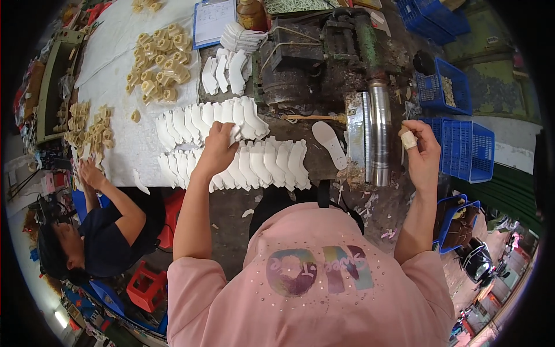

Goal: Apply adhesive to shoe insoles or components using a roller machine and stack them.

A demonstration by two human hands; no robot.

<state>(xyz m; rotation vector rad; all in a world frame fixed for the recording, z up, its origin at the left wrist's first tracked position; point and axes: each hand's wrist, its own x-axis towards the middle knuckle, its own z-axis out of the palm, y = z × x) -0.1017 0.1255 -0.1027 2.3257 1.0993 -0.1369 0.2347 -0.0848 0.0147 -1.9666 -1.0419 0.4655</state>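
Observation:
My left hand [219, 149] reaches over two rows of overlapping white curved pieces. Its fingers close on a white piece [234, 134] between the upper row [193, 122] and the lower row [272, 162]. On the right, my right hand [422, 151] hovers beside an upright-lying shiny metal cylinder [380, 133], apart from it. Its fingers are bent in toward the thumb, which has a pale wrap [409, 140] around it. Whether anything is pinched between the fingertips cannot be made out. A white insole-shaped piece [329, 143] lies left of the cylinder.
A dark, greasy machine [295, 63] stands behind the cylinder. Cream-coloured moulded parts [159, 63] are heaped on the table's white cover [110, 52]. Blue baskets [468, 150] line the right side. At left, another person's hands [91, 173] are near more cream parts.

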